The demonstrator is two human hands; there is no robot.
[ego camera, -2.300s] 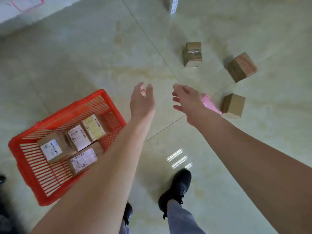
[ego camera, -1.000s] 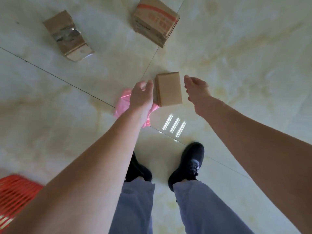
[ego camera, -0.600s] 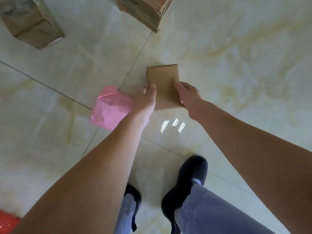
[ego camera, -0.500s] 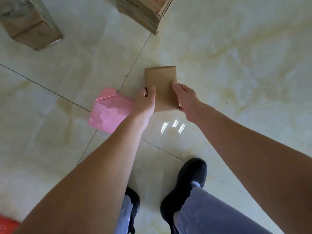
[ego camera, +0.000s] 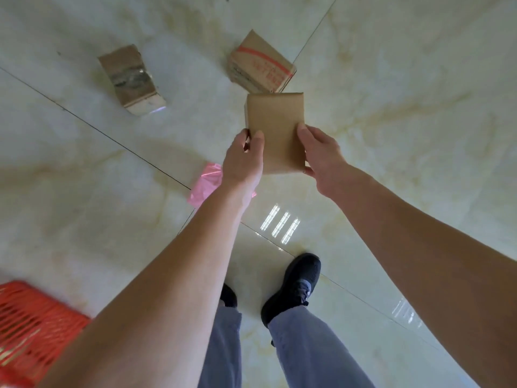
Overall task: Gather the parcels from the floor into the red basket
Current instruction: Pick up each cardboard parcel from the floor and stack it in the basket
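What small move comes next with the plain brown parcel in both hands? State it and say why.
Probably swing the plain brown parcel down and left toward the red basket. Both the left hand and right hand grip it, and the basket sits at the lower left edge of view.

The left hand (ego camera: 244,161) and right hand (ego camera: 321,158) grip a plain brown parcel (ego camera: 275,130) by its two sides, above the tiled floor (ego camera: 391,107). A pink bag (ego camera: 205,186), a taped box (ego camera: 130,77) and a red-striped box (ego camera: 261,67) lie on the floor. The red basket (ego camera: 30,326) sits at lower left.
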